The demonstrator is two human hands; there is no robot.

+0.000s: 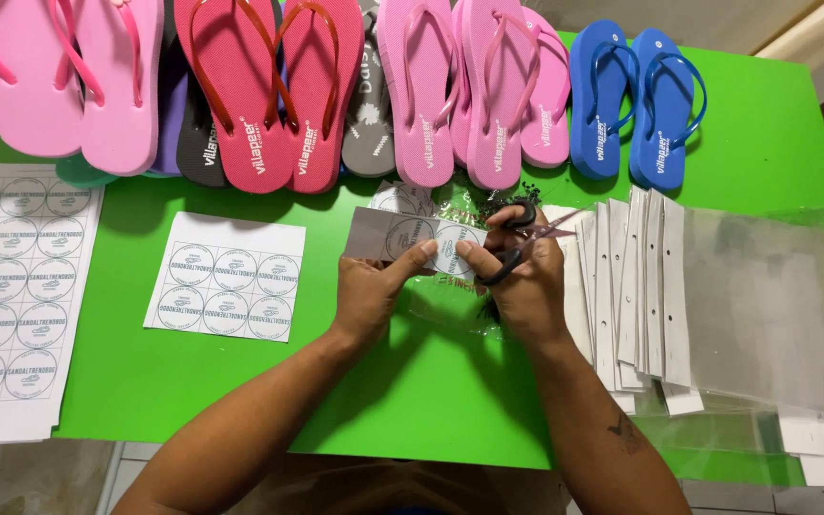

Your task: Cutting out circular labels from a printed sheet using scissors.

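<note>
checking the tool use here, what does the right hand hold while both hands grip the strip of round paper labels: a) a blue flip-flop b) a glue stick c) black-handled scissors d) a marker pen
c: the right hand has its fingers through the loops of black-handled scissors, while the left hand pinches the strip of round paper labels.

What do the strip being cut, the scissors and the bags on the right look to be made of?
Strip: thin white paper, matte, printed with circles. Scissors: likely metal blades with black plastic handles, in the right hand. Bags: clear glossy plastic film with white header cards, probably paper.
</note>
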